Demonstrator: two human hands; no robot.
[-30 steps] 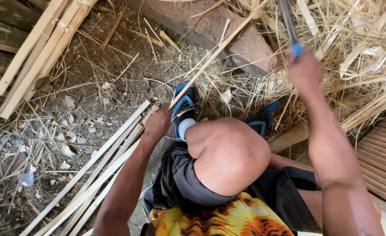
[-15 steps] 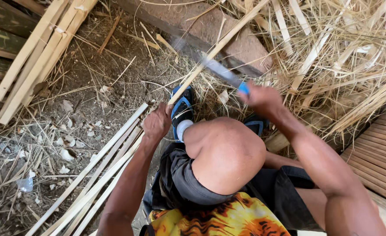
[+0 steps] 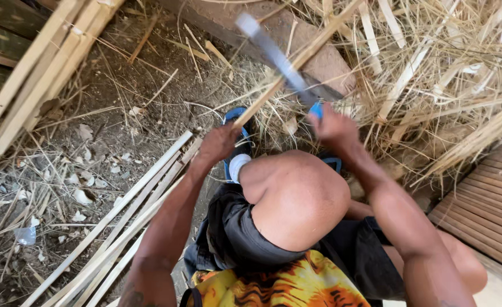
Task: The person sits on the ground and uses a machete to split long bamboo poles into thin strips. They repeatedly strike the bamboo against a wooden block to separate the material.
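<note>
- Closed around the near end of a long bamboo strip (image 3: 296, 61) is the left hand (image 3: 219, 143); the strip is held slanting up and away from that fist towards the far right.
- Wrapped tight on the blue handle of a knife (image 3: 279, 59) is the right hand (image 3: 333, 128), just to the right of the left hand and a little farther out.
- The blurred blade is seen reaching up and left from the right fist, crossing the strip beyond both hands.
- A raised bare knee (image 3: 296, 196) is placed directly below and between the two fists, with a blue sandal (image 3: 236, 122) just beside the left hand.
- A wooden block (image 3: 296, 40) lies beyond the hands, under the strip and blade.
- Loose straw and shavings (image 3: 432, 74) are heaped to the right of the right hand.
- Pale split slats (image 3: 126, 216) are laid on the dirt to the lower left of the left forearm.
- More stacked slats (image 3: 40, 62) are leaned well off to the upper left.
- A ribbed wooden panel (image 3: 484, 210) is seen to the lower right, past the right arm.
</note>
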